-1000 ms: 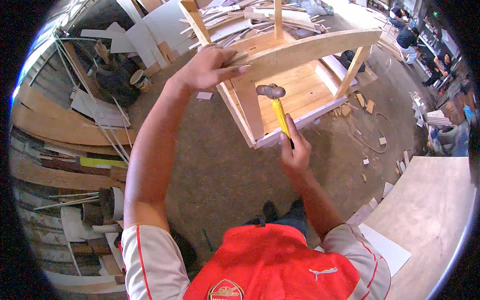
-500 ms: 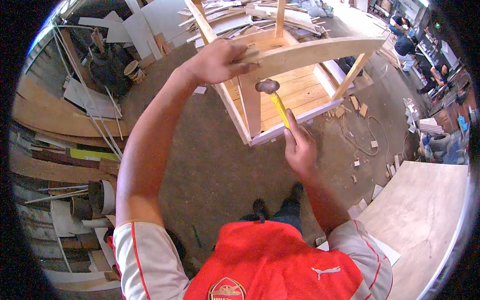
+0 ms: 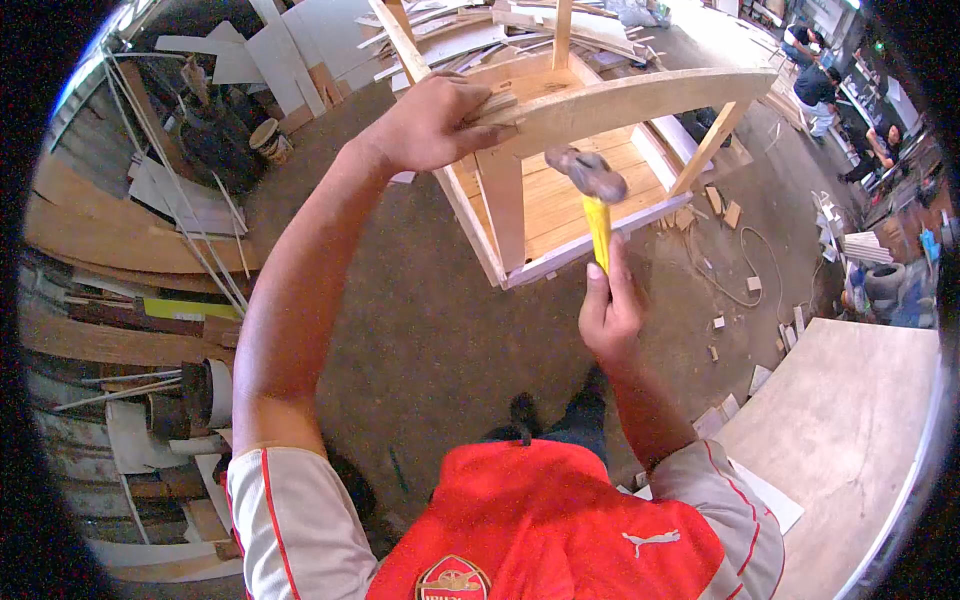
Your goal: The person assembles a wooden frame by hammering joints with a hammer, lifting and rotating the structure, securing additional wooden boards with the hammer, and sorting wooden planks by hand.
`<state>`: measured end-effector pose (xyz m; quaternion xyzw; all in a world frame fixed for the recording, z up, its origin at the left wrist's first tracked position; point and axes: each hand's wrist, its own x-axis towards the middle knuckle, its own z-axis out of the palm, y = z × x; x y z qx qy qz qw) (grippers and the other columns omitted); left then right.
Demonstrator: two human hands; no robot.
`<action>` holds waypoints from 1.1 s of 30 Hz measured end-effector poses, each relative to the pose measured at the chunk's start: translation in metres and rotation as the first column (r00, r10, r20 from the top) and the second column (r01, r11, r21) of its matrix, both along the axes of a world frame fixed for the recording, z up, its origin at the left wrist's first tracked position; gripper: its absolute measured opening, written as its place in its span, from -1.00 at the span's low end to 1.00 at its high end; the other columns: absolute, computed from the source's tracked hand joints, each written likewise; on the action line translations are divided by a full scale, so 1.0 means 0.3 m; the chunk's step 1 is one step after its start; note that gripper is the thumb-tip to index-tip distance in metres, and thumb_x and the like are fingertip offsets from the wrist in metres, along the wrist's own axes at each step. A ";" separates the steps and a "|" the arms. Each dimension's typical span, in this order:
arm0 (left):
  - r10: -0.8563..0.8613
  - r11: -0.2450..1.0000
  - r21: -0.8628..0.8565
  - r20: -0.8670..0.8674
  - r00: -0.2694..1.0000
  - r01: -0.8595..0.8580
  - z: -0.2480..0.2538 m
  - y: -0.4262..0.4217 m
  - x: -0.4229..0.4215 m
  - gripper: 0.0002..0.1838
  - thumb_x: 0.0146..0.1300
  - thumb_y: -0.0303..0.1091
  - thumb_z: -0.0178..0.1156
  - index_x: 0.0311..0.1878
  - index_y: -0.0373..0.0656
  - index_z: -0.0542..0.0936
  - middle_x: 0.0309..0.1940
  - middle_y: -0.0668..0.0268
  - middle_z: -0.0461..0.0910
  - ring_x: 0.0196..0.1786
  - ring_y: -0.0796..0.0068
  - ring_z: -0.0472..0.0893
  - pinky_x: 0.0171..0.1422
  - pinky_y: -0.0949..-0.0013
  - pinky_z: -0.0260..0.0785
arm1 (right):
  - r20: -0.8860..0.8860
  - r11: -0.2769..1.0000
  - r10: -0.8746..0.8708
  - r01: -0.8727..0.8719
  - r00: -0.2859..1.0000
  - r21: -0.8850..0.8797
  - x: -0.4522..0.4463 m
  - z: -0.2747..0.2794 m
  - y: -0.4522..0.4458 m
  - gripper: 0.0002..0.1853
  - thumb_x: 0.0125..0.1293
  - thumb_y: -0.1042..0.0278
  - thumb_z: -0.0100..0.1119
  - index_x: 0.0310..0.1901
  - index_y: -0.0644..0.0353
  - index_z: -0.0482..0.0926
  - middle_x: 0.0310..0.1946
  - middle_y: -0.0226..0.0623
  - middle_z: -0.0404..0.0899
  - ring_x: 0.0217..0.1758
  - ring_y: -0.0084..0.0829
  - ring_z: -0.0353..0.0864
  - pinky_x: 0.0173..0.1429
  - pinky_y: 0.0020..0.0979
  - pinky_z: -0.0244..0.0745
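Note:
In front of me stands a wooden frame (image 3: pixel 640 104) with a curved top rail, slatted panel and posts. My left hand (image 3: pixel 437 122) is closed over its near top corner, where the rail meets the upright. My right hand (image 3: pixel 613 310) grips a hammer (image 3: pixel 598 215) by its yellow handle. The hammer's metal head is up, slightly blurred, below the curved rail and apart from it. Behind the rail lies the slatted wooden panel (image 3: pixel 560 215).
Scrap boards (image 3: pixel 470 40) are heaped behind the frame. A large plywood sheet (image 3: pixel 840 430) lies at the right. Wood offcuts (image 3: pixel 723 205) and a cord (image 3: pixel 755 265) are on the floor. Long boards (image 3: pixel 130 335) line the left side. Several people (image 3: pixel 815 85) are at the far right.
The hammer and my right hand have swung right, away from the frame's corner, and the hammer's head has tilted. My left hand keeps its place on the corner.

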<state>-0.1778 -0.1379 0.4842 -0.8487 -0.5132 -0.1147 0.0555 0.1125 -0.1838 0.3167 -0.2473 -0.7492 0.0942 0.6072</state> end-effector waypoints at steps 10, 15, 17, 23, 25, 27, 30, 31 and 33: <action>-0.162 0.978 0.151 0.109 0.981 0.145 -0.012 0.010 0.008 -0.55 0.31 -0.06 0.30 -0.43 -0.29 0.48 -0.52 -0.07 0.50 -0.32 -0.13 0.55 -0.15 0.00 0.38 | -0.069 0.994 -0.042 0.048 0.997 0.096 -0.019 -0.059 0.019 -0.50 0.38 0.57 0.13 0.34 0.46 0.41 -0.21 0.11 0.66 -0.27 0.01 0.69 -0.19 -0.15 0.62; -0.123 0.986 0.124 0.104 0.987 0.110 -0.018 0.006 0.005 -0.54 0.31 -0.04 0.29 -0.42 -0.30 0.48 -0.52 -0.07 0.50 -0.32 -0.11 0.55 -0.15 0.02 0.38 | 0.154 0.957 0.088 -0.041 0.984 -0.286 -0.077 -0.143 0.026 -0.55 0.40 0.53 0.13 0.29 0.48 0.46 -0.03 0.19 0.67 -0.07 -0.02 0.75 -0.04 -0.18 0.63; -0.088 0.994 0.077 0.061 0.994 0.084 0.000 0.011 -0.002 -0.60 0.33 -0.06 0.26 -0.24 -0.30 0.52 -0.37 -0.06 0.54 -0.22 -0.10 0.56 -0.03 0.04 0.37 | 0.126 0.935 0.121 -0.070 0.985 -0.348 -0.082 -0.166 0.016 -0.55 0.41 0.53 0.11 0.31 0.47 0.46 -0.03 0.19 0.67 -0.06 -0.02 0.74 -0.06 -0.16 0.63; -0.042 0.999 -0.011 0.040 0.998 0.043 0.003 0.002 0.001 -0.61 0.34 -0.09 0.23 -0.06 -0.27 0.57 -0.25 -0.04 0.57 -0.13 -0.08 0.56 0.10 0.06 0.35 | -0.058 0.990 -0.094 0.087 0.994 -0.112 -0.121 -0.219 -0.003 -0.48 0.39 0.51 0.15 0.34 0.52 0.38 -0.07 0.19 0.67 -0.06 -0.02 0.75 0.01 -0.20 0.63; -0.101 0.994 0.046 0.147 0.984 0.095 -0.006 0.002 -0.003 -0.55 0.31 -0.05 0.30 -0.42 -0.30 0.49 -0.54 -0.06 0.46 -0.34 -0.08 0.52 -0.15 0.02 0.34 | 0.135 0.912 0.063 -0.003 0.989 -0.409 -0.158 -0.195 -0.005 -0.46 0.38 0.50 0.16 0.35 0.55 0.36 -0.03 0.24 0.66 -0.03 0.01 0.75 0.07 -0.19 0.63; -0.159 0.981 0.131 0.108 0.981 0.145 -0.008 0.009 0.000 -0.53 0.30 -0.02 0.30 -0.42 -0.30 0.50 -0.57 -0.03 0.46 -0.35 -0.07 0.51 -0.16 0.01 0.34 | 0.036 0.955 0.002 0.008 0.999 -0.297 -0.170 -0.233 0.004 -0.45 0.42 0.41 0.17 0.37 0.48 0.36 0.07 0.22 0.64 0.08 -0.01 0.72 0.13 -0.22 0.61; -0.166 0.971 0.189 0.105 0.981 0.144 -0.010 0.008 0.012 -0.49 0.28 0.04 0.31 -0.44 -0.30 0.51 -0.59 0.00 0.45 -0.38 -0.05 0.51 -0.19 0.01 0.34 | -0.177 0.984 -0.069 0.038 0.982 -0.174 -0.155 -0.244 -0.026 -0.45 0.48 0.29 0.15 0.41 0.35 0.36 0.22 0.15 0.57 0.19 -0.10 0.68 0.17 -0.26 0.58; -0.160 0.970 0.201 0.111 0.981 0.135 -0.008 0.010 0.021 -0.47 0.27 0.06 0.31 -0.45 -0.30 0.51 -0.60 0.00 0.45 -0.39 -0.04 0.51 -0.20 0.02 0.34 | -0.147 0.962 -0.069 0.027 0.987 -0.271 -0.144 -0.231 -0.035 -0.45 0.49 0.26 0.14 0.40 0.36 0.37 0.22 0.15 0.56 0.19 -0.09 0.68 0.18 -0.25 0.57; -0.046 0.993 0.112 0.130 0.990 0.032 -0.010 -0.004 0.031 -0.46 0.28 0.10 0.30 -0.44 -0.29 0.53 -0.61 0.02 0.45 -0.42 -0.04 0.51 -0.22 0.02 0.35 | -0.096 0.891 -0.060 0.010 0.994 -0.453 -0.124 -0.195 -0.056 -0.45 0.52 0.20 0.11 0.39 0.38 0.37 0.23 0.15 0.55 0.19 -0.08 0.67 0.19 -0.24 0.56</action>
